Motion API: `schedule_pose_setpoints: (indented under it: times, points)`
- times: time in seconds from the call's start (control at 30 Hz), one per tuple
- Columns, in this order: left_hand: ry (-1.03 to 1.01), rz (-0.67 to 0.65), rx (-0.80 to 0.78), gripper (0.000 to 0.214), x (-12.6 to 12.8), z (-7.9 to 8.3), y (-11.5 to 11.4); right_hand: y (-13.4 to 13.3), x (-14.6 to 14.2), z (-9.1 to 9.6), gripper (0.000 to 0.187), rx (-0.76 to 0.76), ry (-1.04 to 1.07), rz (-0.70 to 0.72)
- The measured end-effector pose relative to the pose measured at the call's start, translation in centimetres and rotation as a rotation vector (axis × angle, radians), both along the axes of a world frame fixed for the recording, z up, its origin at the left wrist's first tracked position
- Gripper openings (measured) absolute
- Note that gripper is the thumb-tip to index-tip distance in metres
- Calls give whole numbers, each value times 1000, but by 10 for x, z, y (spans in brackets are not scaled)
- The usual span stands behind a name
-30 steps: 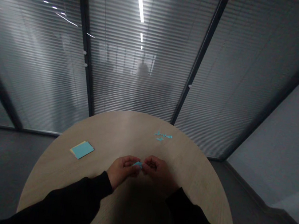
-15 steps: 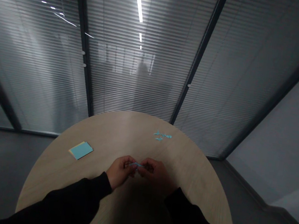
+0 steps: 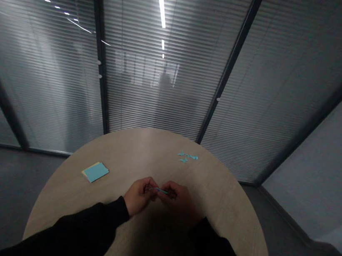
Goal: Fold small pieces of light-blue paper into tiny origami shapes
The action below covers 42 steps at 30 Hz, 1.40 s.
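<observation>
Both hands meet over the middle of a round wooden table. My left hand and my right hand each pinch one end of a small light-blue piece of paper, which shows as a thin strip between the fingertips. Both hands are closed on it. Black sleeves cover both forearms. Several torn light-blue paper scraps lie on the table beyond my right hand.
A small stack of paper sheets, blue on top with yellow below, lies on the table to the left. Glass partitions with blinds stand right behind the table's far edge. Dark floor surrounds the table.
The blue paper between my fingertips has gone from a small folded bit to a thinner, longer strip. The hands have stayed in the same place.
</observation>
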<state>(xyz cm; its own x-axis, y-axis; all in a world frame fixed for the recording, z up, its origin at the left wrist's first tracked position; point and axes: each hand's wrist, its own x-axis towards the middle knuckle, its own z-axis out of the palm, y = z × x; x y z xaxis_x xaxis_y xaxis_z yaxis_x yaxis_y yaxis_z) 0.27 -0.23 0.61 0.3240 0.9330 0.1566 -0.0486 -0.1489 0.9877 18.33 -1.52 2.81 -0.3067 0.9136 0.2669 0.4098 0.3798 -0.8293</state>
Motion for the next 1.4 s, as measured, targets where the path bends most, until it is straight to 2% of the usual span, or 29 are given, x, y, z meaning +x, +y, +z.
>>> schedule_pose_setpoints:
  times: [0.13,0.23,0.37,0.47,0.67,0.87,1.03,1.3,1.4]
  points:
    - [-120,-35,-86,46,0,0,1,2,4,1,26,84,-73,10]
    - [-292,-69,-219,59,0,-3,2,4,10,-1,21,299,-215,-35]
    - [-372,-124,-383,51,-1,-6,2,7,16,-4,19,627,-364,39]
    - [-383,-114,-386,45,0,-8,1,7,17,-3,21,747,-344,50]
    - [-326,39,-322,44,-1,-5,2,6,12,0,30,762,-314,-23]
    - [-307,1,-293,45,0,-4,2,5,6,-3,16,726,-314,-83]
    - [-308,-32,-298,46,0,-6,2,4,4,-9,16,703,-241,-77]
    - [-361,-21,-376,44,0,-7,5,-1,3,-6,19,739,-365,-148]
    - [-347,-37,-359,47,0,-7,4,-1,4,-4,21,730,-390,-145]
